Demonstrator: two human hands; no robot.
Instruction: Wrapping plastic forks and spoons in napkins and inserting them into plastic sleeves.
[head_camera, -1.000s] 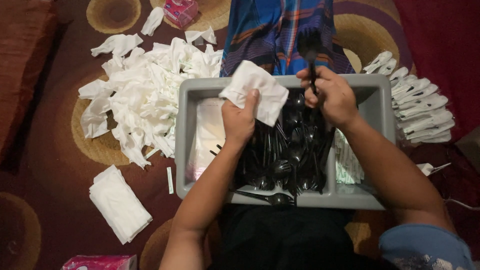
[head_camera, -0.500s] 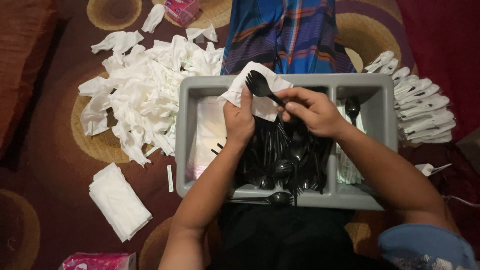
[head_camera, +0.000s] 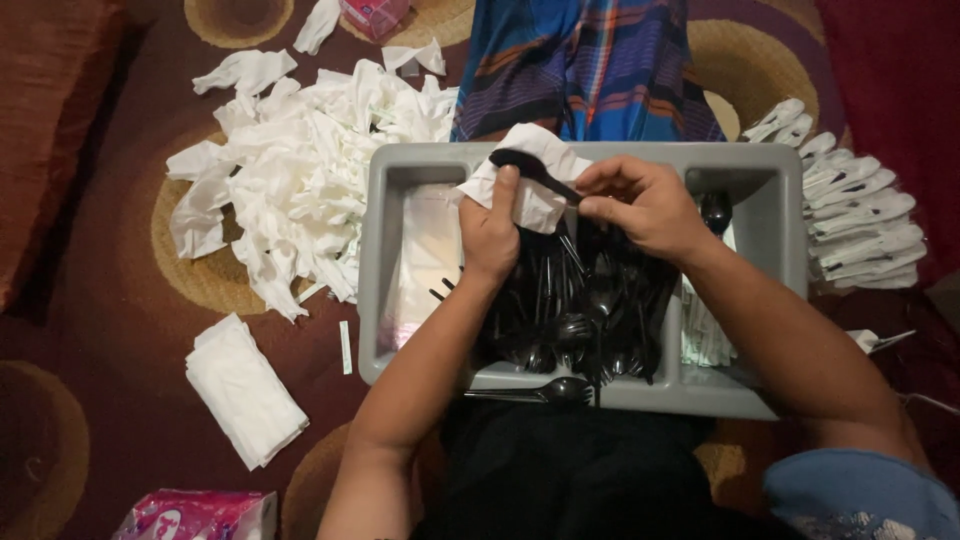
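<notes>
Left hand (head_camera: 490, 235) pinching a white napkin (head_camera: 530, 180), thumb pressing a black spoon (head_camera: 530, 170) onto it; right hand (head_camera: 645, 205) gripping the spoon's handle. Below, a grey three-compartment tray (head_camera: 400, 160), middle heaped with black cutlery (head_camera: 580, 310), too tangled to count. Crumpled napkins (head_camera: 300, 170) left, wrapped bundles (head_camera: 860, 215) right, partly cut off.

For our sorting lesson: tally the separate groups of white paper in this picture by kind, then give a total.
Loose heap of crumpled white napkins: 1
Flat stack of folded napkins: 1
Row of white wrapped bundles: 1
Single napkin held in the left hand: 1
Total: 4
</notes>
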